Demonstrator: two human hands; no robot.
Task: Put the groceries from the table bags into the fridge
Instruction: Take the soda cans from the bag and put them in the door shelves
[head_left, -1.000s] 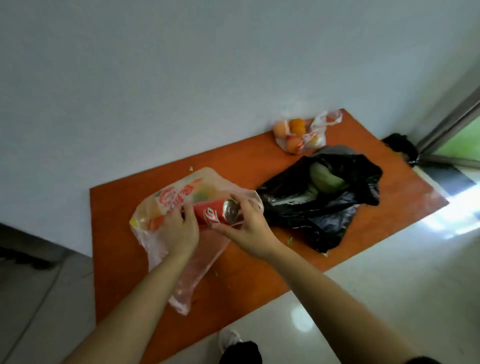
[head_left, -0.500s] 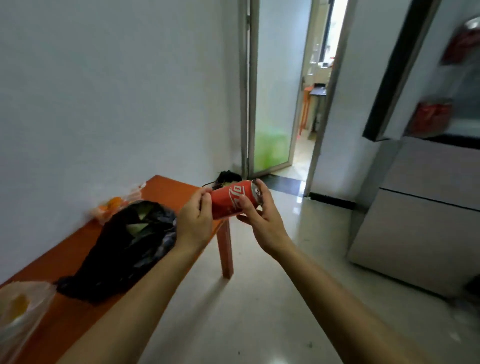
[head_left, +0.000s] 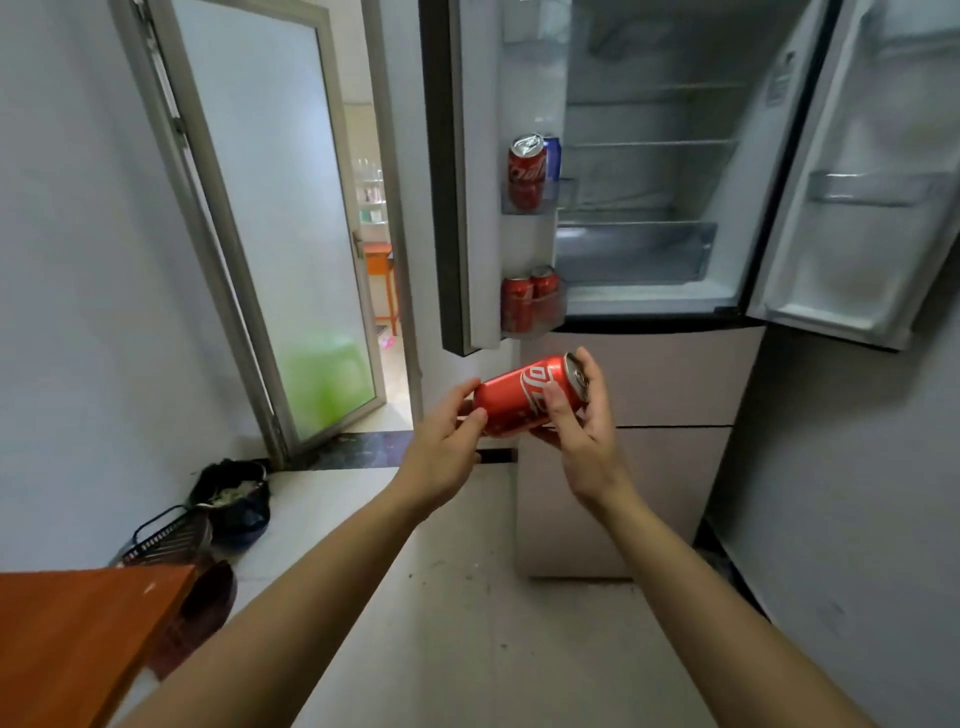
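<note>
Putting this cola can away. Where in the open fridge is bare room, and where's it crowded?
Bare for the cola can: glass shelves above the crisper drawer, and the right door bin. Crowded: the left door's middle bin, with two cans, and its lower bin, with two red cans.

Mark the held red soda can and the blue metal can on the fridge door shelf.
held red soda can (head_left: 524, 397): head view, labelled side.
blue metal can (head_left: 552, 156): head view, visible side strip.

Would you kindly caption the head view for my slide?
Left hand and right hand hold a red can sideways before the open fridge.
</note>
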